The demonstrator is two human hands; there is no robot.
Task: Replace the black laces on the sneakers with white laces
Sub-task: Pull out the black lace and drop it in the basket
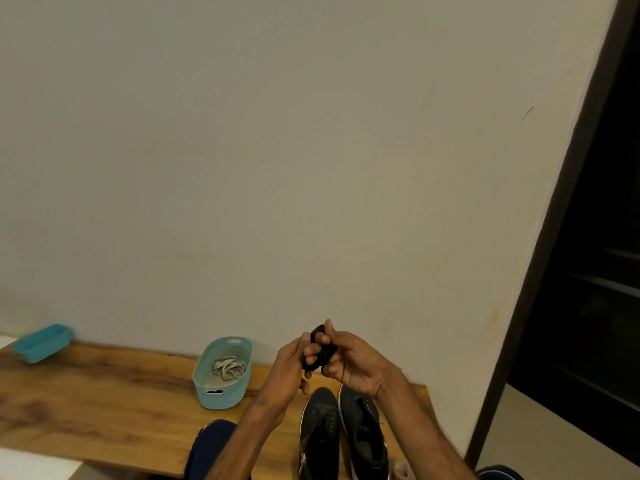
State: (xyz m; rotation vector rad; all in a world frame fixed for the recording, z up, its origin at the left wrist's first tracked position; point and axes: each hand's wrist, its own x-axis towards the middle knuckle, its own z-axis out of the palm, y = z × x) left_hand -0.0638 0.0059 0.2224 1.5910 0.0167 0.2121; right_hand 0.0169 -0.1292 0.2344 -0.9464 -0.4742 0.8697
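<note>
White laces [228,368] in teal basket [221,393], second blue tub [43,342]

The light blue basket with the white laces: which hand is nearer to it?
Left. The left hand is just right of the basket, raised above the bench. The right hand is farther right, beyond the left, both gripping the bundled black lace.

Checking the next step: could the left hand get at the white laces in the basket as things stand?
Probably yes, once freed: the left hand shares the black lace bundle with the right hand; the open-topped basket beside it leaves the white laces uncovered.
</note>
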